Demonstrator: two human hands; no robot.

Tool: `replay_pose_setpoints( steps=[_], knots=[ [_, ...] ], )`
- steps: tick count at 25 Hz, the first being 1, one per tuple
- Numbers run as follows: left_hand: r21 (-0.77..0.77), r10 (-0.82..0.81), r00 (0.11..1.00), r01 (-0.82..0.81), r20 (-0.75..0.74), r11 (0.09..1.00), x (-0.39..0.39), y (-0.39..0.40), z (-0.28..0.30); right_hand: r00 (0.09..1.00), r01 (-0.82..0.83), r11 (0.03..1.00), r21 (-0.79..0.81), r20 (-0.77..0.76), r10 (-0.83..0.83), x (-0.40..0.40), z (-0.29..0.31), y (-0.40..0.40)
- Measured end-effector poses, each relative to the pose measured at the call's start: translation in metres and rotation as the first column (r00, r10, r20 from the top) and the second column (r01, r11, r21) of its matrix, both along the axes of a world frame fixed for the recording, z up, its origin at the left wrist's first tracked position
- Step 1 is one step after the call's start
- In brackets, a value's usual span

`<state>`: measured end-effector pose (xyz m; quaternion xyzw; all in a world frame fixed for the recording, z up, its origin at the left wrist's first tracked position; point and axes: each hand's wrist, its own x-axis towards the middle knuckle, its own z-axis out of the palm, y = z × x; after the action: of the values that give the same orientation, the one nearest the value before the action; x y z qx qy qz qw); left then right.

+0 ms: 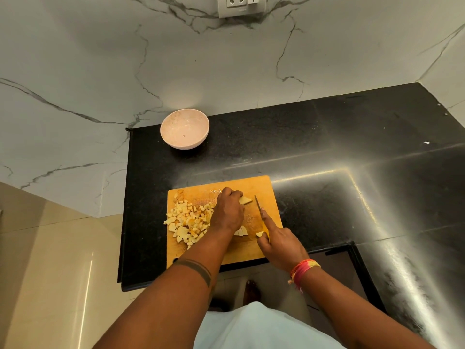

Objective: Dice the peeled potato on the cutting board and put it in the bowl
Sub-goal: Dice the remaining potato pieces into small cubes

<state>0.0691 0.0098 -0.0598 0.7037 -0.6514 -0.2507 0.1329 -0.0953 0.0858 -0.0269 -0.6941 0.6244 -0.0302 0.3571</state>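
right hand (279,244): nearest, near right edge of the cutting board; fingers curled round the knife handle, index finger stretched straight along the top toward the blade; woven red-orange band on the wrist.
knife (258,205): dark narrow blade, points away from the person, over the board just right of the potato piece; whether the tip touches the wood cannot be told.
left hand (229,210): palm down mid-board, fingers bent, tips pressing on the uncut potato piece; dark band mark on the forearm.
potato piece (246,200): pale wedge, sticks out from under the left fingers, just left of the blade.
loose bits (260,234): one small chunk beside the right thumb, a few more at the left wrist.
diced potato (187,221): heap of pale-yellow cubes on the board's left half, some at the very left edge.
cutting board (261,183): wooden, on the black table at its near edge.
table (314,137): black speckled stone, glare streaks.
bowl (185,128): pale pink, at far left of the table, well apart from the board, no potato in it.
wall (75,71): white veined marble; socket plate (242,5) at top.
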Motion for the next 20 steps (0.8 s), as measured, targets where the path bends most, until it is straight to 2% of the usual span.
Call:
replay_pose_setpoints(
  steps=[2, 6, 12, 20],
  knots=[
    [0.004, 0.003, 1.000, -0.003, -0.001, 1.000, -0.001, -0.001, 0.000, 0.999, -0.054, 0.998, 0.008, -0.005, 0.054, 0.005, -0.001, 0.005],
    [-0.011, -0.034, 0.999, 0.034, 0.010, 0.999, 0.001, -0.006, -0.001, 1.000, -0.022, 1.000, -0.010, 0.003, 0.022, 0.001, -0.005, 0.006],
    [-0.014, -0.063, 0.998, 0.063, 0.023, 0.998, 0.001, -0.009, 0.000, 0.998, -0.059, 0.997, -0.045, -0.020, 0.058, 0.013, -0.005, 0.000],
    [-0.005, -0.011, 1.000, 0.011, 0.023, 1.000, -0.002, -0.009, 0.001, 0.989, -0.109, 0.994, 0.002, -0.096, 0.109, 0.026, -0.005, -0.027]
  ],
)
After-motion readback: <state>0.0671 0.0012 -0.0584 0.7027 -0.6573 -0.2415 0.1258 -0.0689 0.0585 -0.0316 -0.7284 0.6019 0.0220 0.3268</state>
